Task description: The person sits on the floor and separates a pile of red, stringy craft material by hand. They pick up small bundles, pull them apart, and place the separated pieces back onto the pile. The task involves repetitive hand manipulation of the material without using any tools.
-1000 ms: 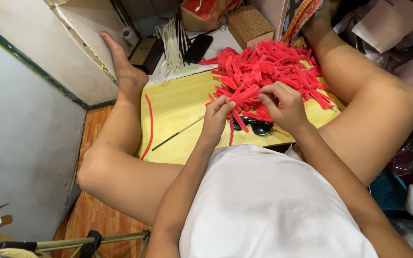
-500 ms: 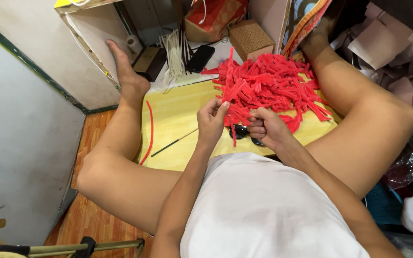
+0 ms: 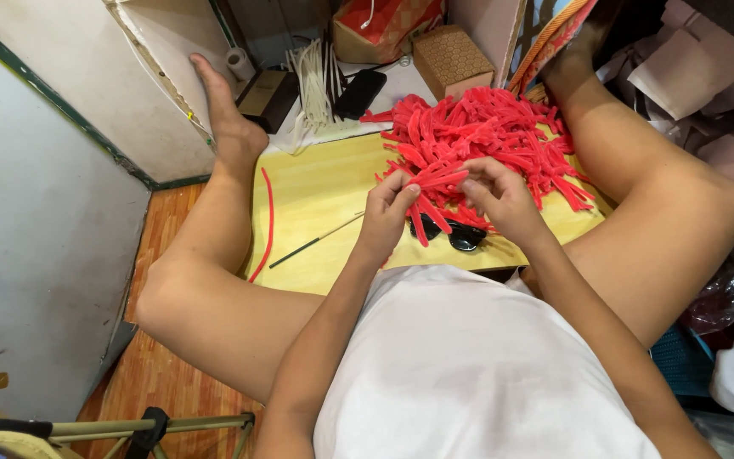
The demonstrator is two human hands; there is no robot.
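The left hand [image 3: 388, 212] and right hand [image 3: 496, 194] pinch 1 thin red rubbery strip [image 3: 441, 179] together, just beside the big red strip pile [image 3: 486, 136] on the yellow board [image 3: 324, 187].

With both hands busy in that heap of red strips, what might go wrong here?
The red strips are heaped right to the far and right edges of the yellow board, so some may slide off. The left hand and right hand pinch a few strips above a black tool that is half hidden underneath; fingers might catch on it. The thin stick lies loose and may roll away.
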